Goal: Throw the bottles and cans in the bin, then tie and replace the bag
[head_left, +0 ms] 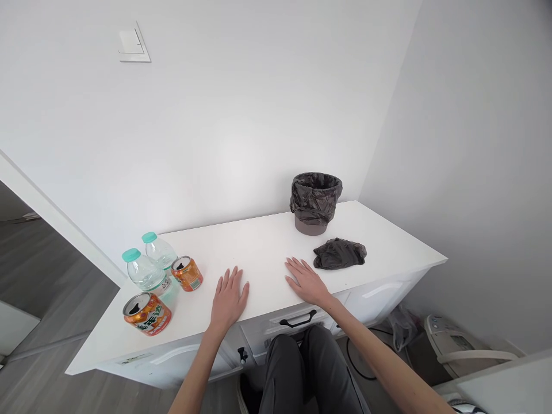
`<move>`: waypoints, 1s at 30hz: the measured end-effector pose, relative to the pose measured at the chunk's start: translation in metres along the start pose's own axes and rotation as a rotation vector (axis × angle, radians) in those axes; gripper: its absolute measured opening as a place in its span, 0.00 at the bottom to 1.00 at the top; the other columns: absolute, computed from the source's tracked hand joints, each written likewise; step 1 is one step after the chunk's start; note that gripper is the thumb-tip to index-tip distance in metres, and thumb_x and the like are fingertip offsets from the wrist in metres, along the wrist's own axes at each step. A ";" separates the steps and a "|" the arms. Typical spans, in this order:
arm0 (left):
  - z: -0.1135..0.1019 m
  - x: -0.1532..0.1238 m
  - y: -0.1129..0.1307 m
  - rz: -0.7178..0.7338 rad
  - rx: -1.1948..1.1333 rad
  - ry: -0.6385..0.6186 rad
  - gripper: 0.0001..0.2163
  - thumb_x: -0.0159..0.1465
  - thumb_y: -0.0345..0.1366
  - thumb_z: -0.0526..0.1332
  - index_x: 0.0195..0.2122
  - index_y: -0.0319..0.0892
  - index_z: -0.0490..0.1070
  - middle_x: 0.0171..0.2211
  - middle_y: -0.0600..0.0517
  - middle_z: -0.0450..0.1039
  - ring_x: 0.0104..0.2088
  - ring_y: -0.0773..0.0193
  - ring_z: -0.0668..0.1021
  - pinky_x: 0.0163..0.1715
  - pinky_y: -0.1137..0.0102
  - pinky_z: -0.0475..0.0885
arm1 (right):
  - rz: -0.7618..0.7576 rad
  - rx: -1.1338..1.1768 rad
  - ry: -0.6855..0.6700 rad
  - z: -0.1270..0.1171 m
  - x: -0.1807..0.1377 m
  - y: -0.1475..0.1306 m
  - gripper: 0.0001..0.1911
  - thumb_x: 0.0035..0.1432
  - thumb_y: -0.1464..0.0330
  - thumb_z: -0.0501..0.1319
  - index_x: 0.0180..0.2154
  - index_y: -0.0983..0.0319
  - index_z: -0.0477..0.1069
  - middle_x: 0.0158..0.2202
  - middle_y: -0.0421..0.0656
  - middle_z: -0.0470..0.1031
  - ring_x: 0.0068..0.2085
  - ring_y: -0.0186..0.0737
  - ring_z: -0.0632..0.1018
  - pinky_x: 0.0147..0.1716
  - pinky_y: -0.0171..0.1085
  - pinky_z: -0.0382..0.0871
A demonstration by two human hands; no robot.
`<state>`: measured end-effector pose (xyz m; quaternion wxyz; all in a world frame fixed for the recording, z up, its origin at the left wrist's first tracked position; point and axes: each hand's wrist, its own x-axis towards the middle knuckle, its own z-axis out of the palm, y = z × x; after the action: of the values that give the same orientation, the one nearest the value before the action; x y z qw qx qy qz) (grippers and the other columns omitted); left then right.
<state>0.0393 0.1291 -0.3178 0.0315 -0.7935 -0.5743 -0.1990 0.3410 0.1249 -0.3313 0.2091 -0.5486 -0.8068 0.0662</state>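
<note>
My left hand (228,299) lies flat, palm down, on the white desk top (259,247), fingers apart, holding nothing. My right hand (305,280) rests flat beside it, a short gap between them, also empty. Left of my left hand lie two orange drink cans, one near the front edge (147,313) and one further back (187,273), both on their sides with open tops. Two clear water bottles with teal caps (145,271) (158,249) lie behind them. Right of my right hand is a crumpled dark plastic bag (340,253).
A small bin lined with a dark bag (314,202) stands at the back right by the wall. The desk has a drawer with a black handle (297,319) under my hands. My legs in grey trousers are below. A white appliance (457,345) sits on the floor at right.
</note>
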 end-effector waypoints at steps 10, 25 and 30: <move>0.000 0.001 0.002 -0.015 -0.012 -0.016 0.27 0.74 0.49 0.48 0.69 0.42 0.64 0.73 0.45 0.58 0.74 0.47 0.58 0.73 0.47 0.53 | -0.006 0.015 0.017 0.001 -0.001 0.003 0.31 0.76 0.56 0.43 0.72 0.63 0.57 0.75 0.46 0.54 0.75 0.44 0.55 0.75 0.51 0.47; 0.002 0.000 -0.002 -0.006 -0.009 -0.001 0.27 0.74 0.49 0.48 0.69 0.42 0.64 0.72 0.45 0.59 0.74 0.46 0.58 0.72 0.47 0.54 | 0.002 0.011 0.039 0.000 0.000 -0.001 0.30 0.75 0.58 0.45 0.71 0.62 0.60 0.74 0.45 0.57 0.74 0.44 0.58 0.74 0.51 0.50; 0.004 -0.001 -0.004 -0.001 -0.038 0.028 0.26 0.73 0.48 0.49 0.68 0.44 0.65 0.72 0.45 0.61 0.74 0.46 0.59 0.72 0.46 0.54 | 0.001 0.006 0.043 0.000 0.000 -0.002 0.30 0.75 0.58 0.45 0.72 0.60 0.60 0.73 0.45 0.58 0.74 0.45 0.58 0.74 0.52 0.51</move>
<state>0.0363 0.1307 -0.3224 0.0242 -0.7908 -0.5702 -0.2211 0.3394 0.1242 -0.3309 0.2281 -0.5496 -0.8017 0.0570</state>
